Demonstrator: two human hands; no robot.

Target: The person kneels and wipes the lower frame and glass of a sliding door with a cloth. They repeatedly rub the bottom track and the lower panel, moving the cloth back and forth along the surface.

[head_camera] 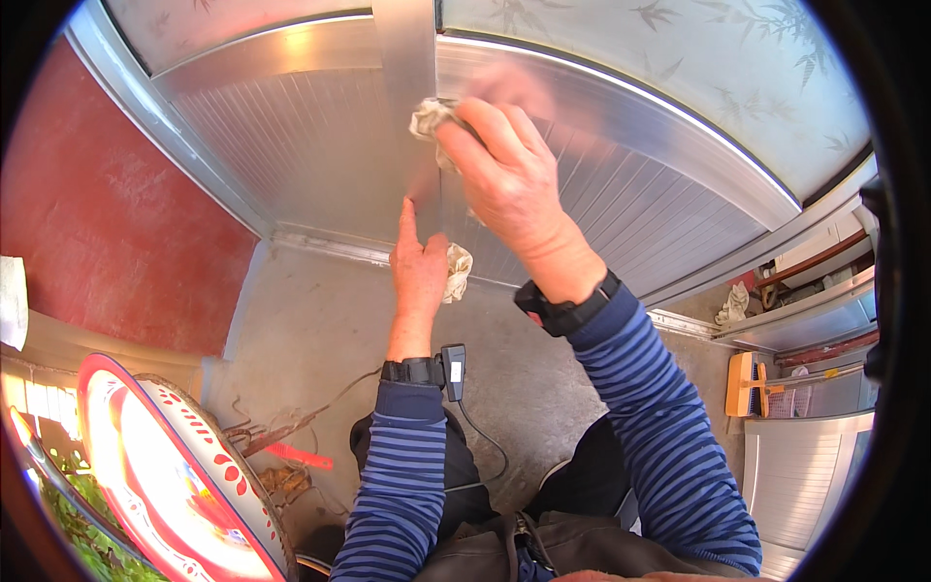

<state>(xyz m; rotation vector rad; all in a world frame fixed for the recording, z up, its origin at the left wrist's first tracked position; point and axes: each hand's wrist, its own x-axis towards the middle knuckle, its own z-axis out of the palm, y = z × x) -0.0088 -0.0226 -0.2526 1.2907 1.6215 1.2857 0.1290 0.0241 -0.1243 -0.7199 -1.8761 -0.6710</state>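
A crumpled off-white cloth (430, 118) is pinched in my right hand (509, 164), up against the metal door panel (582, 174) by its vertical edge. Lower and to the left, my left hand (420, 262) points its index finger at the door stile (409, 145), the tip at or very near the metal. A second crumpled cloth (457, 273) sticks out on the thumb side of that hand, apparently held in the curled fingers, which are partly hidden. Frosted glass (676, 73) with a leaf pattern fills the door above the ribbed panels.
A red wall panel (131, 211) stands left. An enamel basin (145, 451) with a red rim is at lower left, beside a red-handled tool (300, 457). A black adapter (454, 371) with a cable hangs near my left wrist. A broom head (742, 384) stands right.
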